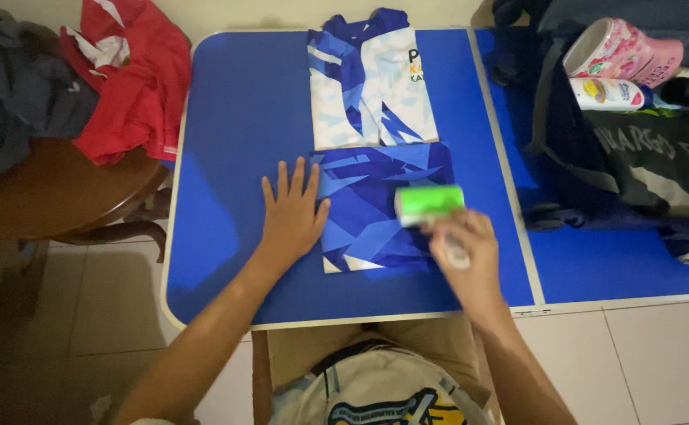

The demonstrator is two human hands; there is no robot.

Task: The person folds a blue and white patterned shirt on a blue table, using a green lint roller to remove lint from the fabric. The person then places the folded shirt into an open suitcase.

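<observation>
A green lint roller (429, 204) lies across the folded blue patterned shirt (376, 212) at frame centre, the right hand (464, 250) with fingers clamped on its white handle. The left hand (291, 212) presses flat, fingers apart, on the shirt's left edge and the blue desk (234, 118). Red clothes (132, 75) lie upper left, a dark bag (643, 157) at right.

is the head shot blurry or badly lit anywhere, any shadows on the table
Head view: the green cylindrical lint roller and right hand are motion-smeared; the flat left hand on the blue folding table is sharper; soft shadow beside that hand; the tiled floor and left edge fall dim; slight wide-angle bending at the table edges.
</observation>
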